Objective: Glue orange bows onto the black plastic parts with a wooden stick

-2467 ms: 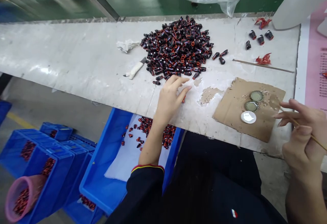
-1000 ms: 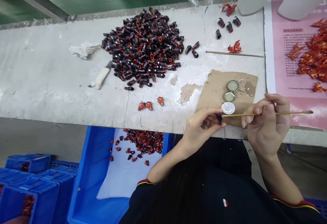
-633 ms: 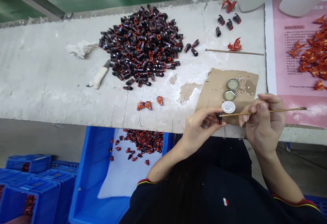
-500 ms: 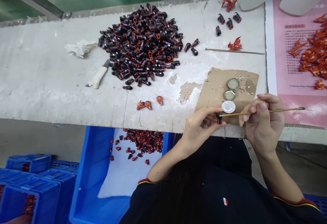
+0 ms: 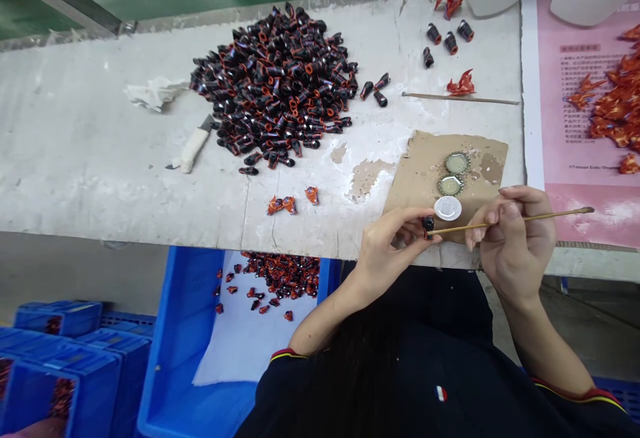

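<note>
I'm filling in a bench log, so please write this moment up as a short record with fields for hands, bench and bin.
Left hand: pinches a small glossy black-and-orange piece
Right hand: holds a thin brown stick, its tip at that piece
Near the hands: flat tan cardboard sheet bearing two crimped round metal caps and one round white cap
Bench: worn white tabletop with a large heap of black-and-orange pieces
Bin: open blue plastic bin below the table edge, holding a white sheet and small red-and-black parts
</note>
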The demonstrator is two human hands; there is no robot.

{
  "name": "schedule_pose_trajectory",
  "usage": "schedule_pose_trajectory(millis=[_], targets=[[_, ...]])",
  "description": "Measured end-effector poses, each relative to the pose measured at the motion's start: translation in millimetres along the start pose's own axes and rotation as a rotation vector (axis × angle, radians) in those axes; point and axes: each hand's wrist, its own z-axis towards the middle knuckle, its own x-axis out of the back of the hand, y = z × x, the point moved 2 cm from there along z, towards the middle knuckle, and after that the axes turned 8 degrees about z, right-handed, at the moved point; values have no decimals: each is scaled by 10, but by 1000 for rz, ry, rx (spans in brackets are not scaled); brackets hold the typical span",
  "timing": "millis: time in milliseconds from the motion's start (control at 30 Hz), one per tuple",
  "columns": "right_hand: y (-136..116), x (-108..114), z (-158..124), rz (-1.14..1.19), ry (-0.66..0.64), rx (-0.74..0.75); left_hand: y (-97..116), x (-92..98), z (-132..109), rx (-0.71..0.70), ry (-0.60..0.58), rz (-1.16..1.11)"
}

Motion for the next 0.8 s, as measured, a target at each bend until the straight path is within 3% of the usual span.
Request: schedule_pose_trajectory(millis=[333, 633, 700, 800], targets=[[0, -6, -10, 50, -55, 29, -15, 20, -4, 29, -24, 0], [-30, -9, 20, 93, 0, -36, -4, 19, 8, 20, 10, -10], [-87, 47, 75, 78, 8, 62, 7, 25, 8, 9, 21, 3], [-288, 311, 183, -183, 78, 514, 12, 39, -4, 22, 23, 19]])
